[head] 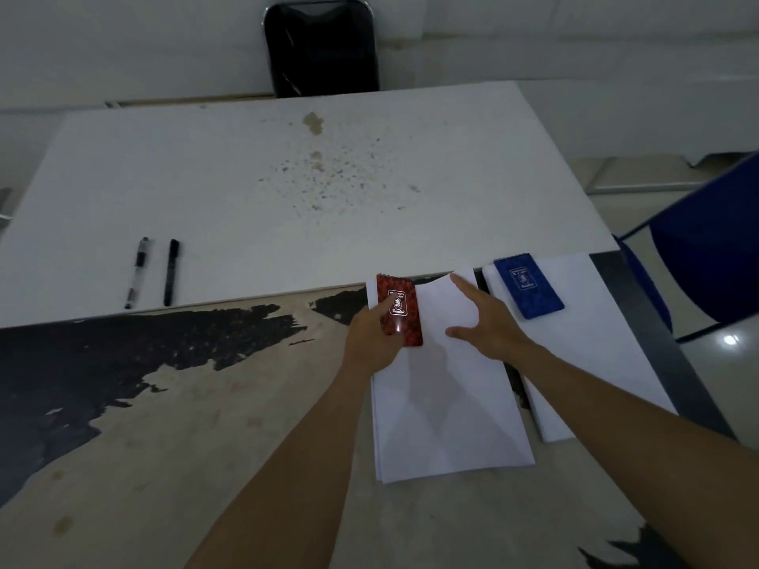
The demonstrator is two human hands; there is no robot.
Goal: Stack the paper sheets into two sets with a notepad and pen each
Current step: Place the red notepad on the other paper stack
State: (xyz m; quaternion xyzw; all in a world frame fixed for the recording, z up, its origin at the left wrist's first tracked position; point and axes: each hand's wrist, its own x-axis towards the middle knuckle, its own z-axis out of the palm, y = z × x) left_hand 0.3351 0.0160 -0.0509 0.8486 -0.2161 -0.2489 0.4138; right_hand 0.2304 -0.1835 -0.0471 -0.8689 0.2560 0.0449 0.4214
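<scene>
Now your left hand grips the red notepad on the near paper stack's far-left corner; cover label too blurred to read. Your right hand lies flat, fingers spread, on the same stack. Blue notepad tops the right stack, which lies near the worktop's right edge. Two pens lie well apart to the left, open worktop around them.

A stained white table abuts a peeling worn one — black chair behind, blue chair right.
</scene>
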